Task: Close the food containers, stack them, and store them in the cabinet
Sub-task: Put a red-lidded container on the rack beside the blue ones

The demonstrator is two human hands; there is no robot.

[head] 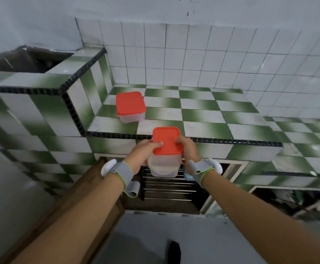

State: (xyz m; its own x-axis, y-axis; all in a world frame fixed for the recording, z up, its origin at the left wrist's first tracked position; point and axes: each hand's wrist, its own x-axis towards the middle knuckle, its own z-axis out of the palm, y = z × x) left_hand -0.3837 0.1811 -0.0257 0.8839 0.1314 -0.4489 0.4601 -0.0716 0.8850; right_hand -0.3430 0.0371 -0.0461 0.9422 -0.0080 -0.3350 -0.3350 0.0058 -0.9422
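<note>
A clear plastic food container with an orange lid (165, 149) hangs in the air in front of the counter edge. My left hand (143, 155) grips its left side, thumb on the lid. My right hand (187, 151) grips its right side, fingers over the lid's edge. It appears to sit on a second clear container beneath it. Another clear container with an orange lid (130, 106) stands closed on the green and white tiled counter (203, 115), at the back left. Below my hands the cabinet (170, 189) is open, with metal rack bars inside.
A brown wooden cabinet door (83, 189) swings open to the left below my left arm. A raised tiled block (46, 103) stands left of the counter. A second cabinet opening (292, 201) shows at the lower right. White wall tiles back the counter.
</note>
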